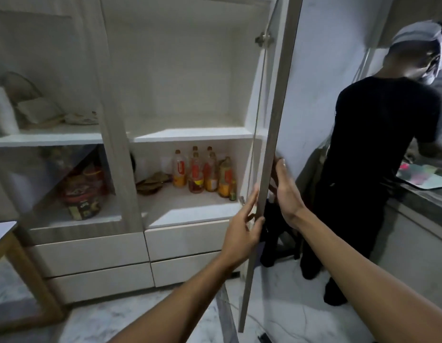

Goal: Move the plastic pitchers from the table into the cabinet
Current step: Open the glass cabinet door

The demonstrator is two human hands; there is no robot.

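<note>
The white cabinet (190, 134) stands in front of me with its right door (277, 115) swung out, edge towards me. My left hand (242, 229) grips the door's edge low down, thumb on one side and fingers on the other. My right hand (285, 191) holds the same edge a little higher, fingers curled behind it. The upper compartment behind the door holds nothing. No plastic pitcher is in view. A corner of the wooden table (2, 231) shows at the far left.
Several sauce bottles (202, 172) stand on the lower shelf. Jars (82, 194) sit behind the left glass door. Drawers (185, 241) run below. A person in black (378, 144) stands close on the right at a counter (425, 196).
</note>
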